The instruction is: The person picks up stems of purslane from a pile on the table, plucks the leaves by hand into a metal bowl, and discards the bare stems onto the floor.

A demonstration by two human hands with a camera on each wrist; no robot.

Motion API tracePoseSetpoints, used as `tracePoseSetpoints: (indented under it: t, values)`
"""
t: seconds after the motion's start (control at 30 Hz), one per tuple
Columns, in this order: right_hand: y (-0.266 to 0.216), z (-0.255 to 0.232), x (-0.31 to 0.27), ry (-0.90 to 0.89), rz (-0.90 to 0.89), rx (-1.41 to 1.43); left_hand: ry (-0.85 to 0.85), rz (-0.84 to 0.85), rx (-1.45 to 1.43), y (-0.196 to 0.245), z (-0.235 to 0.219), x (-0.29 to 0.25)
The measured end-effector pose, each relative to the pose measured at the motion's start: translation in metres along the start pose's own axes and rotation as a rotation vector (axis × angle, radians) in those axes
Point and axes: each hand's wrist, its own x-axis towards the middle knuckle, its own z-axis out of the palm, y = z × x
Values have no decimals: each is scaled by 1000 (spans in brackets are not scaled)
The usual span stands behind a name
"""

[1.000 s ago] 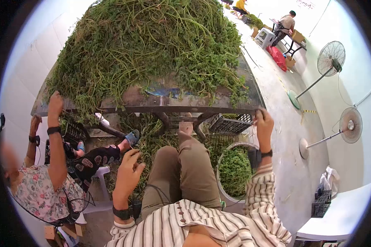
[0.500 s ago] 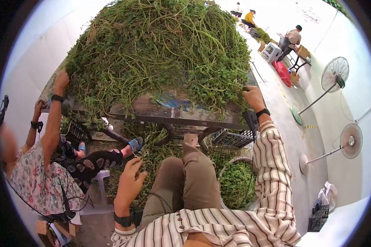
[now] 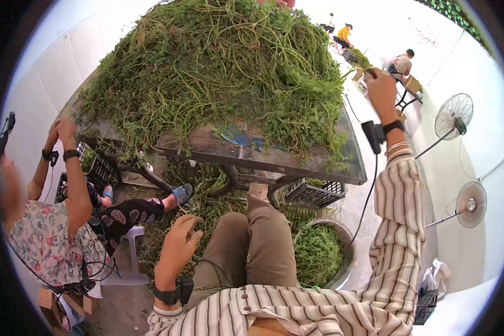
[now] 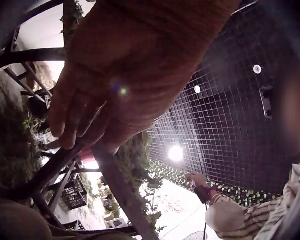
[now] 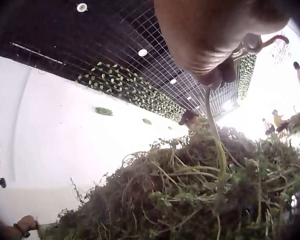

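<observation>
Your right hand pinched a green stem at the heap of greens, at two o'clock. Your left hand hovered at seven o'clock over your knee, fingers loosely curled, holding nothing.

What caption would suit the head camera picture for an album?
Seated at a table heaped with green stems, a person's right hand lifts a strand while the left hand waits open.

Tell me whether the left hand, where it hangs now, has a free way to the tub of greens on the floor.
Probably not directly. The left hand hangs left of the person's knee, while the tub of greens sits on the knee's far side, so the leg lies between them. It would have to reach over the leg.
</observation>
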Motion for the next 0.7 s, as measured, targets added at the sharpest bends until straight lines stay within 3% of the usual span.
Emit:
tracePoseSetpoints:
  t: [0.1, 0.17, 0.27, 0.37, 0.6, 0.67, 0.7]
  values:
    - [-7, -35, 31, -83, 126, -49, 24, 0, -5, -5, 1, -3]
    - [5, -43, 51, 142, 35, 29, 42, 13, 1, -7, -1, -5]
    - [3, -57, 58, 37, 299, 195, 29, -32, -3, -4, -3, -7]
    - [-16, -49, 42, 88, 67, 248, 53, 21, -37, -5, -1, -9]
    - [-121, -47, -8, -62, -81, 521, 181, 114, 2, 1, -11, -3]
    - [-153, -50, -24, -158, -96, 611, 320, 192, -51, 2, -17, -1]
    - [-166, -50, -32, -233, -96, 639, 384, 147, -87, 7, -20, 0]
